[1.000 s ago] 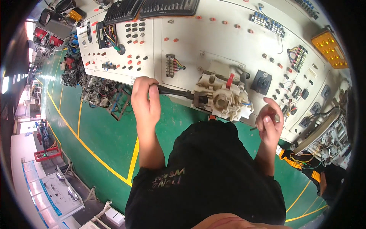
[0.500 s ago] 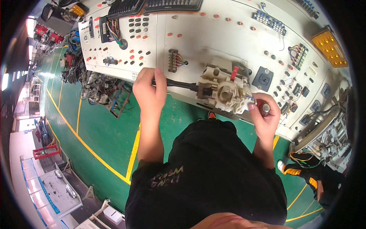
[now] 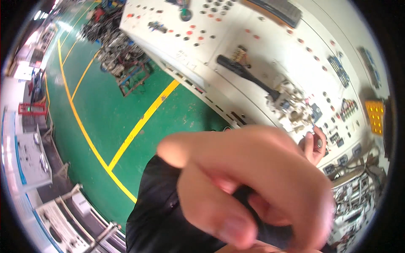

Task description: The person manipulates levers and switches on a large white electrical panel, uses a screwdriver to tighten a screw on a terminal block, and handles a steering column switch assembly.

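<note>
- Toward one o'clock from the blurred left hand, well apart from it, the cream switch assembly sits on the white panel.
- From the right hand the same assembly lies at eleven o'clock, just beside the fingertips; whether they touch it is hard to tell. This hand is clearly the nearer one.
- The assembly's black stalk sets the long axis: it runs out toward ten o'clock, its free end near a small terminal block, with neither hand on it.
- The left hand looms close to the camera, its fingers and thumb curled with a gap between them; I cannot tell whether anything is in it.
- The right hand's fingers are curled around a round-ended object, its pale end showing.
- At ten o'clock from the assembly, beyond the stalk, faint dark marks on the panel look like writing, too blurred to read. No brand or label is legible.
</note>
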